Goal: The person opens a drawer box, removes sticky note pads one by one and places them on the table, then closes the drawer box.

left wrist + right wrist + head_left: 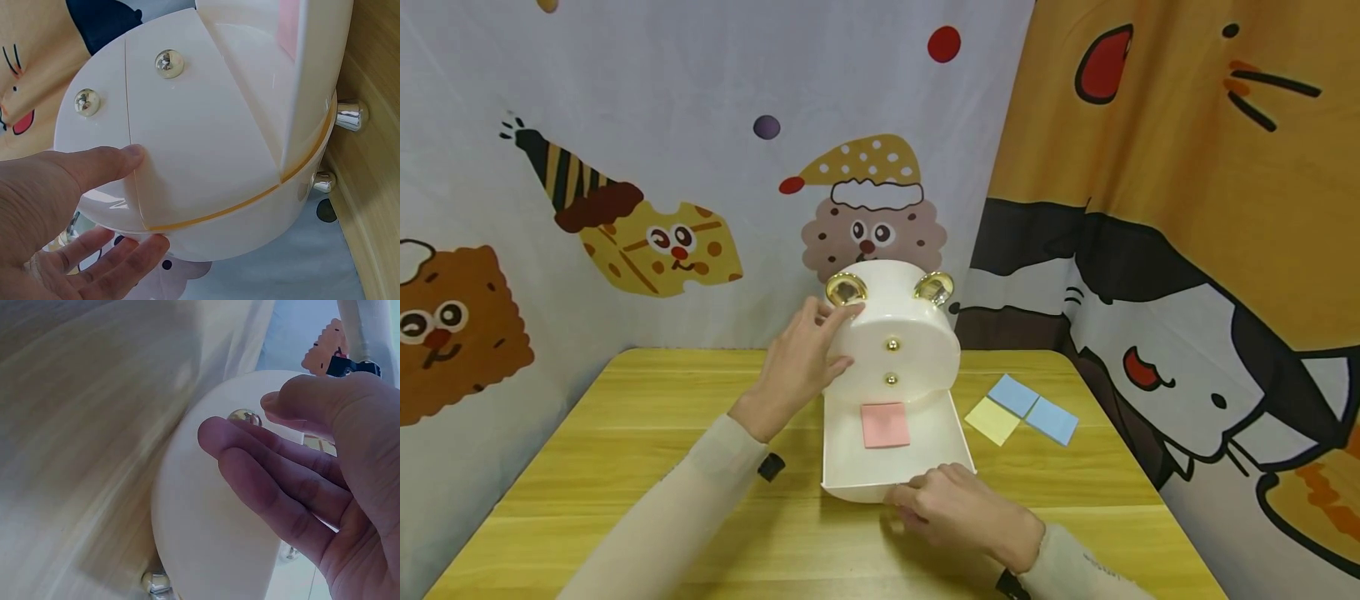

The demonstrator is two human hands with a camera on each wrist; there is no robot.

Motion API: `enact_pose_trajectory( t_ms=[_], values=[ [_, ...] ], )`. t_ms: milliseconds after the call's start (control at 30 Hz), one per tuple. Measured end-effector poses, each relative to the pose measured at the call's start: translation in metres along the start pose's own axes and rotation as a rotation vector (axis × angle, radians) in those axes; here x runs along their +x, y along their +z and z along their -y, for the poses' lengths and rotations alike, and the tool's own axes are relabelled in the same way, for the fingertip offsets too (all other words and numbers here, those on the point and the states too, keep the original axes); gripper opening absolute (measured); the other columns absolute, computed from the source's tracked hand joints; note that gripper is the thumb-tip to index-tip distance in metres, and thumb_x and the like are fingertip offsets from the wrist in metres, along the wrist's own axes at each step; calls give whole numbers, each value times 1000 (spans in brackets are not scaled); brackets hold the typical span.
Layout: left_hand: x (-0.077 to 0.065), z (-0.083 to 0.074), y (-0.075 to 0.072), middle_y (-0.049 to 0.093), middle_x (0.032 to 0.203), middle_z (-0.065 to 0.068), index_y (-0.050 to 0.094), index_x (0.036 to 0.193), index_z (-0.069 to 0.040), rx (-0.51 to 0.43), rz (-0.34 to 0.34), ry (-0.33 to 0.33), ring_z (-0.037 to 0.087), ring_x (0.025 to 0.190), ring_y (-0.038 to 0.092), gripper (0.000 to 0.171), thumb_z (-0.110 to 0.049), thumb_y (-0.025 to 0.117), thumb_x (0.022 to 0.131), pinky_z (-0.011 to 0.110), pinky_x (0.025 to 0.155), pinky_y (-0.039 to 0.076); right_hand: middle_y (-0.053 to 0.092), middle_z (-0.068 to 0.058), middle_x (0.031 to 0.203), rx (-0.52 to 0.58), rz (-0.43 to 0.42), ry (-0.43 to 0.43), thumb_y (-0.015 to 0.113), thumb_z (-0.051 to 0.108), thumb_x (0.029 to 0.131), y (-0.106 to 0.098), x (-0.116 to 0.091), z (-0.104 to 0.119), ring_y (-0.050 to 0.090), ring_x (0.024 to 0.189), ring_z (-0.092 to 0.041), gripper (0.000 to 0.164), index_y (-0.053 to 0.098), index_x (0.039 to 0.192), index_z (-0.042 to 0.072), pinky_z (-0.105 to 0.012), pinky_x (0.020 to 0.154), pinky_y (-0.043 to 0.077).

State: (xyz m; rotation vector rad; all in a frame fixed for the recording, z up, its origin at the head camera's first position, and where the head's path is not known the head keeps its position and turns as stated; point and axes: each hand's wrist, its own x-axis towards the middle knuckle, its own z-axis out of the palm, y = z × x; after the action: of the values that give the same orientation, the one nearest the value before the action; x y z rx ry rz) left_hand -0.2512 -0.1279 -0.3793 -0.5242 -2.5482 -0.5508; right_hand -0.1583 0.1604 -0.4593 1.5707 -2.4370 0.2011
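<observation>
A glossy white chest with rounded drawer fronts (891,329) and gold ears stands on the table, its bottom drawer (842,467) pulled out. Inside that drawer lies a pink sticky-note pad (885,426). My left hand (801,358) grips the chest's left edge: in the left wrist view the thumb (119,161) presses the front at a drawer seam, with the other fingers along the side. At the bottom drawer's front is my right hand (962,510). Its thumb and bent index finger lie around a gold knob (245,417), which they partly cover in the right wrist view.
To the right of the chest lie a yellow sticky-note pad (992,420) and two blue pads, including one blue pad (1051,420) nearer the right edge. Behind the wooden table (685,400) hangs a printed cartoon curtain (700,100). Short gold feet (351,115) support the chest.
</observation>
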Motion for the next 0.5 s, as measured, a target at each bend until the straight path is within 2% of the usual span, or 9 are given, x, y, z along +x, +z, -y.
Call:
enact_pose_trajectory(
  t_ms=[200, 500],
  values=[
    [0, -1, 0, 62, 139, 19, 61, 168, -30, -2, 0, 1, 39, 124, 73, 84, -22, 101, 95, 51, 77, 72, 74, 14, 76, -26, -31, -21, 93, 16, 94, -4, 0, -1, 46, 58, 7, 20, 86, 110, 26, -11, 53, 34],
    [0, -2, -1, 63, 138, 18, 61, 168, -29, 2, -5, 5, 38, 122, 74, 84, -23, 102, 95, 50, 75, 72, 74, 15, 78, -46, -100, -62, 97, 22, 95, -10, 3, -4, 50, 59, 7, 19, 86, 109, 26, -10, 53, 36]
  ],
)
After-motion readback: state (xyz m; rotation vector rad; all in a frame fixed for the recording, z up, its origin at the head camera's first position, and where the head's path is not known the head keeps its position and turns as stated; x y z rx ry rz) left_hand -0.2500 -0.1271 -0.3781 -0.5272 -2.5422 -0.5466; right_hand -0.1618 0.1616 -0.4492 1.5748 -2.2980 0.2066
